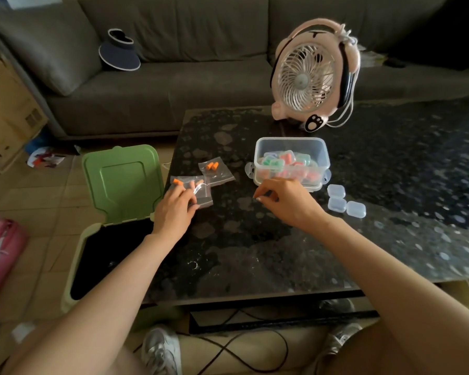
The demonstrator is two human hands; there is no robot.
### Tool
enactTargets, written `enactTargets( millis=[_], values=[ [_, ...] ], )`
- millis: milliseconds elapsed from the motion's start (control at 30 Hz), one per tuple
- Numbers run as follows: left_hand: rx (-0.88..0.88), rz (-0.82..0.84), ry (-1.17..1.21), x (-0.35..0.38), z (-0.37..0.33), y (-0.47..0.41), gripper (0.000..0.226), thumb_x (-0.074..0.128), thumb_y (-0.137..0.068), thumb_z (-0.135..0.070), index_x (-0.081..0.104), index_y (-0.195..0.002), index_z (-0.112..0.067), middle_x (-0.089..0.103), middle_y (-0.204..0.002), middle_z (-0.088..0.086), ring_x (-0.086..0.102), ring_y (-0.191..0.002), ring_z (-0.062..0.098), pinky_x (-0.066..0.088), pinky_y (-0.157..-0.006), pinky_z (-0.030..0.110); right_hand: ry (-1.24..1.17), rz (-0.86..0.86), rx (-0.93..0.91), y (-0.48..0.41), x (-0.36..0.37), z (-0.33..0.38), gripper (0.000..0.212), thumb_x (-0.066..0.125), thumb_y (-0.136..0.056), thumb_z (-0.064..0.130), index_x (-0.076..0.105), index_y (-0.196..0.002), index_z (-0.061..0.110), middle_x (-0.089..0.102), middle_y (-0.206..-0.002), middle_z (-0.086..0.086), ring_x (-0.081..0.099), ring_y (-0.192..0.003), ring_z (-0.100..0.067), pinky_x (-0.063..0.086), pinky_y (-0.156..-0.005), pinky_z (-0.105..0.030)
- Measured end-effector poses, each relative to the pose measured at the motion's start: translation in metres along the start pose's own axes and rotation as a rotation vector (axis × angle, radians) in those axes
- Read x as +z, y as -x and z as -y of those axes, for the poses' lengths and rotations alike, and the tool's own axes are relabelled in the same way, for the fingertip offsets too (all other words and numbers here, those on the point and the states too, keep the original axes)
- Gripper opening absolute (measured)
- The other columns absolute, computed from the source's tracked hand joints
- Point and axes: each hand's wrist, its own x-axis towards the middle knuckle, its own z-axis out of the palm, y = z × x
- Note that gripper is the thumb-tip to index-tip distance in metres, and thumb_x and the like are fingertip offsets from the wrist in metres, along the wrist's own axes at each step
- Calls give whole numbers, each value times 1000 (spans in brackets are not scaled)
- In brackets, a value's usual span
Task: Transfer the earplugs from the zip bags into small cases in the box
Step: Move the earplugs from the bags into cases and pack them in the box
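Forearms are stretching out over a dark speckled stone counter (255,253) in the head view. The left hand (173,209) is resting at the counter's left edge, its fingers lying nearly straight and close together across a small clear plastic zip bag (201,194), pressing on it. One orange foam earplug (177,181) is showing just beyond those fingertips, inside that bag as far as I can tell. A second clear zip bag (218,173) is lying just behind the first, overlapping its far corner and untouched, with a pair of orange earplugs (212,166) sitting in its upper left part.

The right hand (287,201) is hanging just in front of a clear rectangular plastic box (291,147), well apart from both bags. Its fingers are curling inward with the tips drawn together; whether they are pinching anything, I cannot tell. The box is standing open and holding many small cases in green, pink and blue (282,161). Three small clear plastic cases (337,204) are lying on the counter just right of the box, near the right wrist.

A pink round desk fan (312,77) is standing behind the box. A green-lidded bin (123,182) is standing open on the floor beside the left hand.
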Motion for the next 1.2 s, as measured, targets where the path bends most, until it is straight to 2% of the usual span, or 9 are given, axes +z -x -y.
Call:
enactTargets(
  millis=[67,200,333,400,633,867,967,1100,1200],
  values=[
    [-21,-19,-2,2,3,-1,9,65,-86,-17,60,-89,-10,55,-107,6,56,-93,23,40,-62,26,12,9,-8,1,2,0,14,62,-89,15,70,-100,14,68,-99,-2,60,-79,-14,54,-77,-34],
    [-48,-21,-45,4,-1,-5,11,59,-89,-17,61,-91,-7,57,-109,10,56,-96,24,50,-64,32,29,25,-17,5,5,-3,15,60,-90,14,70,-100,13,60,-84,6,46,-64,2,44,-66,-21],
    [-57,63,28,5,0,-6,27,66,-84,-35,58,-96,-12,52,-118,9,52,-110,27,54,-73,42,47,56,-19,5,5,-4,15,59,-91,14,69,-101,14,55,-85,10,46,-67,3,36,-61,-10],
    [-44,92,69,5,3,-5,38,70,-77,-42,57,-99,-14,50,-120,8,54,-104,24,54,-73,41,46,67,-10,5,5,-4,15,59,-91,14,69,-101,14,56,-86,9,50,-72,-2,39,-65,-14],
    [-113,16,104,4,1,-10,7,63,-87,-13,59,-90,-8,52,-111,5,55,-100,24,48,-66,36,71,100,6,9,8,-1,14,58,-91,17,69,-100,16,53,-86,10,50,-74,-7,46,-70,-27],
    [-126,93,-19,-3,-13,-12,7,61,-88,-13,59,-94,-12,49,-113,5,48,-109,23,43,-84,33,56,133,37,12,6,-9,15,60,-91,17,67,-104,17,63,-99,3,52,-79,-6,45,-73,-20],
    [-111,167,117,-21,-43,-10,8,56,-92,-19,57,-96,-12,46,-109,1,45,-103,16,38,-83,27,10,121,37,10,7,-9,27,65,-86,15,63,-113,21,62,-102,4,53,-79,-6,49,-77,-25],
    [-209,431,440,-43,-74,4,18,54,-94,-29,56,-99,-12,53,-105,1,53,-95,15,40,-79,27,-80,134,-60,6,14,-3,46,72,-78,13,58,-118,30,59,-106,9,63,-75,-9,55,-73,-34],
    [-253,552,606,-56,-82,14,13,53,-94,-24,59,-100,-13,60,-103,3,56,-96,14,43,-82,27,-119,146,-85,4,21,1,35,73,-79,18,64,-112,26,60,-110,4,62,-77,-10,53,-72,-27]
  ],
)
